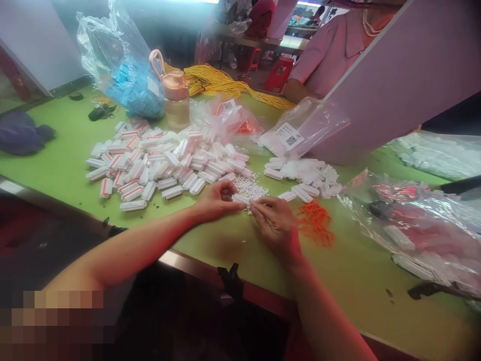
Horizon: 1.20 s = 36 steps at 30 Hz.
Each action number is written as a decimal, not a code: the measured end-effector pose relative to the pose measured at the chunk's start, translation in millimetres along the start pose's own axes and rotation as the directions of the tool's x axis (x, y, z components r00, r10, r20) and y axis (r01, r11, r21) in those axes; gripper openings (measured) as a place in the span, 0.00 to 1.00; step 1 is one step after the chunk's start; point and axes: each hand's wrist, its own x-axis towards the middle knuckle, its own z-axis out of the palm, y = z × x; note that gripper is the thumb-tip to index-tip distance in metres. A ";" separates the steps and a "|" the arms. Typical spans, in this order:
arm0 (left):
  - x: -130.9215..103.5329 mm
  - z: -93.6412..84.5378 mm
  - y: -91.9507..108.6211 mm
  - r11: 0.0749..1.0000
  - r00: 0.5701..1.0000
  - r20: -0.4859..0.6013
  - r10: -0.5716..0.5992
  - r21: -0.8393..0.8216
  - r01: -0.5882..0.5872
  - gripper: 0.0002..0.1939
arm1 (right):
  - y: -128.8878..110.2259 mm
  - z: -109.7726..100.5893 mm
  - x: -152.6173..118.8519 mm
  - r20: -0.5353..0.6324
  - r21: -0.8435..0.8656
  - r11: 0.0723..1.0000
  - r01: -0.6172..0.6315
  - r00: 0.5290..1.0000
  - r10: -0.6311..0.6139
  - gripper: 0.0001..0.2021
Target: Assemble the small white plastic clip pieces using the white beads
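Between my two hands is a small white plastic casing (240, 199), held just above the table. The fingers of my left hand (217, 201) are closed around its left end. My right hand (274, 220) pinches the other end with thumb and fingertips. Just behind it lies a scatter of tiny white pieces (252, 185). A big heap of white casings (165, 160), some with an orange-red strip, spreads to the left. To the right sit a smaller pile of white casings (306, 175) and a bunch of orange strips (317, 220).
On the green table (150, 235) stand a bottle (176, 100) and a bag of blue parts (135, 87). Yellow cables (221, 80) lie at the back. Clear plastic bags (417, 220) cover the right side. A person in a pink shirt (326, 55) sits beyond a slanted panel (391, 85).
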 end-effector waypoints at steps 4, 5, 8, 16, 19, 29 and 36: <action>1.0 -0.3 -1.3 0.996 0.999 -0.020 -0.035 -0.078 0.034 0.26 | -4.7 -0.2 1.7 0.016 0.040 0.999 -0.012 1.000 0.012 0.10; 1.3 -0.3 -0.9 0.996 0.999 -0.019 -0.035 -0.087 0.034 0.26 | -4.3 -1.0 2.2 0.021 0.076 0.996 -0.043 0.999 0.042 0.11; 2.3 -0.5 1.7 0.996 0.999 -0.037 -0.006 -0.092 0.003 0.26 | 2.9 -5.1 2.6 0.018 0.207 0.956 -0.206 0.978 0.207 0.12; 5.2 -4.5 8.5 0.996 0.985 -0.171 0.030 -0.079 -0.044 0.27 | 24.5 -9.5 -4.3 0.267 0.047 0.969 -0.244 0.937 0.223 0.08; 5.2 -5.0 7.9 0.997 0.986 -0.161 0.044 -0.058 -0.054 0.26 | 20.6 -7.3 -4.1 0.353 -0.062 0.980 -0.187 0.915 0.197 0.08; 3.7 -9.4 5.8 0.995 0.994 -0.081 0.079 0.066 -0.074 0.23 | 19.7 -11.5 -1.8 0.382 -0.153 0.975 -0.159 0.901 0.207 0.11; 3.1 -10.1 9.1 0.985 0.991 -0.069 0.117 0.132 -0.107 0.22 | 14.3 -6.5 -4.1 0.367 -0.200 0.965 -0.171 0.900 0.236 0.09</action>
